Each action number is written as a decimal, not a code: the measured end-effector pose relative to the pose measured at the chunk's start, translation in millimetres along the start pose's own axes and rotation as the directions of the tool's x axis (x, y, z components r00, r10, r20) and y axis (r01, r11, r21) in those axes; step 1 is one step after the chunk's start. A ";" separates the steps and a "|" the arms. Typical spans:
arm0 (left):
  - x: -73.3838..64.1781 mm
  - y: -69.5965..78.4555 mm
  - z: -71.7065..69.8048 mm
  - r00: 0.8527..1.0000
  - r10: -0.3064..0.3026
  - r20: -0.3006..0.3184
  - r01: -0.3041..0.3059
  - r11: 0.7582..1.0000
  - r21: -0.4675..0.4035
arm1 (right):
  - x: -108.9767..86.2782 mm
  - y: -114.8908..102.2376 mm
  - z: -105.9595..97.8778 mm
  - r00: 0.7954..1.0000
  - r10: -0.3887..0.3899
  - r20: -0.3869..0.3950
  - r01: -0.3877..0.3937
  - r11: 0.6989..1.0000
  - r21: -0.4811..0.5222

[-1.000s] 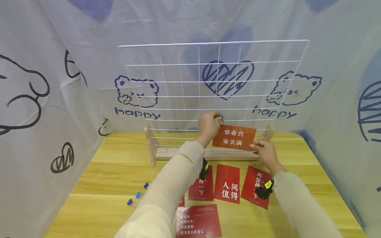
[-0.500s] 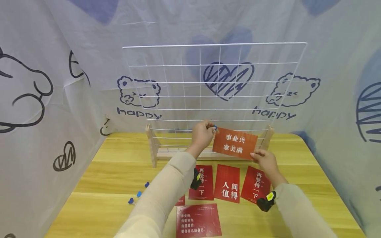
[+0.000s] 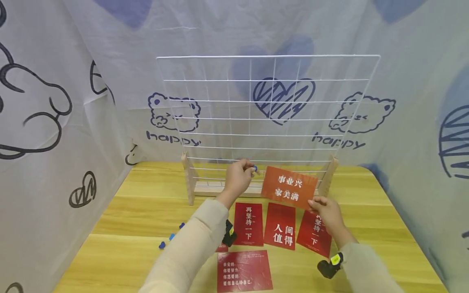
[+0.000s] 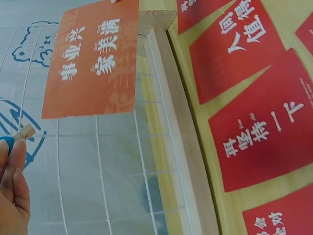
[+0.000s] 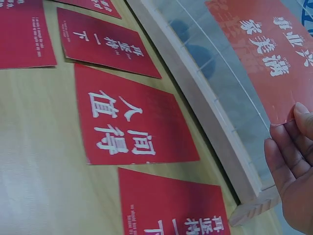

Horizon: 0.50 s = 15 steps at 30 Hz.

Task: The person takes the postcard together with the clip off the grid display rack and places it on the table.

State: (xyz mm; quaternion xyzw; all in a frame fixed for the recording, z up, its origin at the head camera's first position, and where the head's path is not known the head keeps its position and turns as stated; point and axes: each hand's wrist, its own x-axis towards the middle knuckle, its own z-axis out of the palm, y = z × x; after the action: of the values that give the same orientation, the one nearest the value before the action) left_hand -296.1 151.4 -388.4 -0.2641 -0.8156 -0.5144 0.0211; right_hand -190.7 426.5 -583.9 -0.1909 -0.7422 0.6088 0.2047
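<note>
In the head view my right hand (image 3: pixel 327 213) pinches the lower right corner of an orange-red card (image 3: pixel 289 187) with white Chinese characters. The card is held up in front of the lower part of a white wire grid (image 3: pixel 250 101). My left hand (image 3: pixel 238 177) pinches a small wooden clothespin (image 4: pixel 25 132) with a blue heart on it, just left of the card and apart from it. In the right wrist view, the thumb and fingers (image 5: pixel 288 142) meet at the card's corner.
Wooden feet (image 3: pixel 188 179) support the grid. Several red cards (image 3: pixel 280 226) lie on the wooden table (image 3: pixel 121 219) before it. More blue-heart clothespins (image 3: pixel 162 245) lie at left, partly behind the left sleeve. A printed cloth (image 3: pixel 220 36) surrounds the table.
Both hands have come lower and nearer. The left hand, with the clothespin, has shifted left away from the card's upper left corner. The card has dropped and tilted slightly.
</note>
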 end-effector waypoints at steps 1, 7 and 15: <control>-1.8 -1.4 -0.9 1.000 -0.002 0.004 0.002 1.000 -0.001 | -4.0 -1.2 0.2 1.000 0.018 -0.002 -0.018 1.000 0.015; -14.9 -9.6 -7.7 0.999 -0.044 0.028 0.045 0.998 -0.035 | -18.5 5.5 1.5 0.997 0.075 -0.029 -0.076 0.997 -0.009; -34.6 -24.8 -19.2 0.995 -0.089 0.048 0.091 0.995 -0.039 | -41.7 -3.8 4.1 0.998 0.068 -0.007 -0.068 0.996 0.057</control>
State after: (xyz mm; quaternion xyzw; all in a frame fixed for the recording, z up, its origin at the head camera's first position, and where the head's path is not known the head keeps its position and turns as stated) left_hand -282.2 112.7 -410.5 -0.2393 -0.8163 -0.5251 -0.0263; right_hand -157.9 400.1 -583.9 -0.2128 -0.7168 0.6355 0.1926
